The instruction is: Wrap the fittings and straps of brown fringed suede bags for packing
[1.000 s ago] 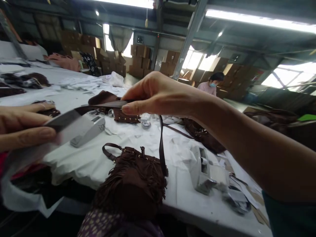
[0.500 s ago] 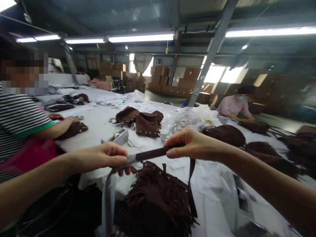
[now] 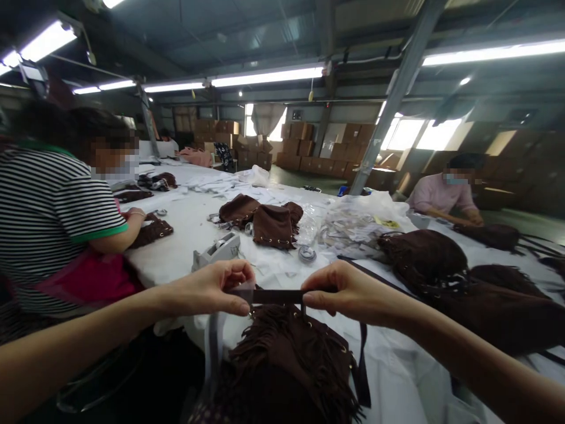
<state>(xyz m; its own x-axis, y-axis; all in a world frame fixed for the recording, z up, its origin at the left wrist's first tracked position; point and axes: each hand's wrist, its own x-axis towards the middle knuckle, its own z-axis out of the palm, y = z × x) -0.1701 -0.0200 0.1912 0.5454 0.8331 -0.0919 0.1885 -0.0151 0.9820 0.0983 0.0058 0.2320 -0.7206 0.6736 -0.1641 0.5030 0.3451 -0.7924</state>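
Between my hands a dark brown bag strap (image 3: 278,296) is stretched level, partly covered by a pale, see-through wrapping near the left hand. My left hand (image 3: 225,290) pinches the wrapped part, thumb in front. My right hand (image 3: 329,290) pinches the bare brown part, its fingers closed. Below the strap, a dark brown fringed bag (image 3: 295,359) with gold eyelets along its top edge sits close to me. A wrapped length of strap hangs down under my left hand, and a brown length hangs at the bag's right side.
A grey tape dispenser (image 3: 216,250) stands beyond my left hand. More brown bags (image 3: 271,227) lie on the white-covered table (image 3: 194,200), with a pile (image 3: 441,265) at right. One person (image 3: 66,218) works at left, another (image 3: 445,197) at far right.
My hands have come closer together, and the strap between them has gone from slanted to level. My view has shifted left, showing more of the person there.
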